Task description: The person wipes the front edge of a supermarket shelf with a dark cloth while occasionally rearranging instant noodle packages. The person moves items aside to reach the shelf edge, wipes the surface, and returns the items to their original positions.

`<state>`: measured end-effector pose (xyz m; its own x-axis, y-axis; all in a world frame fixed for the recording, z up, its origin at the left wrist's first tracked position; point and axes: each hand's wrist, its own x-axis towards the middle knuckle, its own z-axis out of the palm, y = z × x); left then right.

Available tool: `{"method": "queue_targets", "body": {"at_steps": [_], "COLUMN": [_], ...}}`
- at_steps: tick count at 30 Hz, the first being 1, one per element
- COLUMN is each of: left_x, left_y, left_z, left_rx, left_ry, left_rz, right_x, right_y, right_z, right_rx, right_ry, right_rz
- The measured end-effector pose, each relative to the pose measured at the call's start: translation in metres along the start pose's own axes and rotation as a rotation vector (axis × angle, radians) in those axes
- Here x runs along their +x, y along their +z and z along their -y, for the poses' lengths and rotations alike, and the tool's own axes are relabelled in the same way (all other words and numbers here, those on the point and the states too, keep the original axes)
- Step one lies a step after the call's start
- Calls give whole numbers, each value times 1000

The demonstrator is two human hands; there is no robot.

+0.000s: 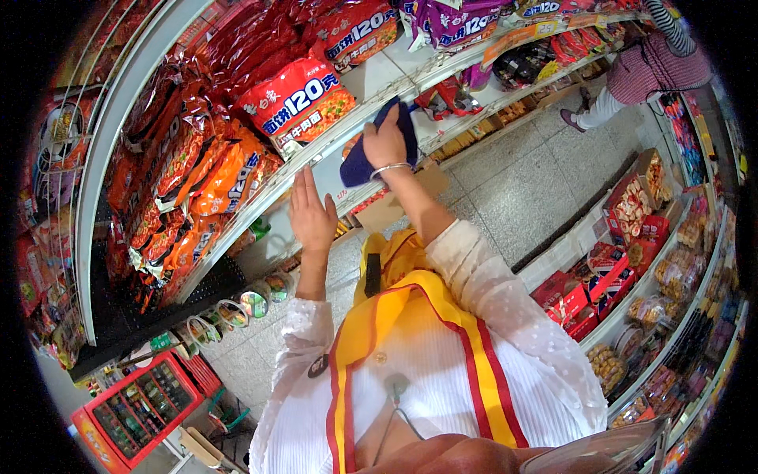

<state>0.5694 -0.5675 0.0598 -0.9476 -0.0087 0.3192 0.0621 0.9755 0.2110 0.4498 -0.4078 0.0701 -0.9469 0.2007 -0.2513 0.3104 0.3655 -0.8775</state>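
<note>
My right hand, with a bangle on its wrist, holds a dark blue cloth at the front edge of the white metal shelf. The cloth drapes out on both sides of the hand. My left hand is stretched flat with its thumb apart, its fingertips at the same shelf edge; I cannot tell whether they press on it. Nothing is in that hand. Just beyond, a red packet of instant noodles leans at the shelf's front. Orange noodle packets are stacked to its left.
Purple noodle packets sit farther right on the shelf. A cardboard box juts out below. Another person stands down the tiled aisle. Shelves with red boxes line the right side. A red drinks cooler is at lower left.
</note>
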Motion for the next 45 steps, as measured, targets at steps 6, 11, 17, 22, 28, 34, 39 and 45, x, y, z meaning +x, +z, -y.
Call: {"method": "queue_targets", "body": {"at_steps": [6, 11, 17, 22, 28, 34, 39, 45], "left_x": [-1, 0, -3, -2, -2, -1, -3, -2], "left_y": [-6, -7, 3, -4, -10, -5, -4, -5], "left_z": [1, 1, 4, 3, 0, -1, 1, 1], "left_rx": [-5, -13, -27, -9, 31, 6, -12, -21], "left_ry": [15, 15, -1, 3, -18, -10, -28, -27], "left_rz": [6, 8, -37, 15, 52, 37, 41, 35], "right_x": [17, 31, 7, 19, 24, 15, -13, 26], "right_y": [16, -10, 3, -7, -57, -48, -27, -74], "right_z": [-11, -11, -7, -1, -15, -36, -20, -28], "right_rx": [-98, -108, 155, -92, -634, -623, -644, -814], "right_ry": [-123, -21, 19, -4, -285, -209, -241, -289], "right_rz": [-190, -163, -34, -103, -26, 64, 172, 148]}}
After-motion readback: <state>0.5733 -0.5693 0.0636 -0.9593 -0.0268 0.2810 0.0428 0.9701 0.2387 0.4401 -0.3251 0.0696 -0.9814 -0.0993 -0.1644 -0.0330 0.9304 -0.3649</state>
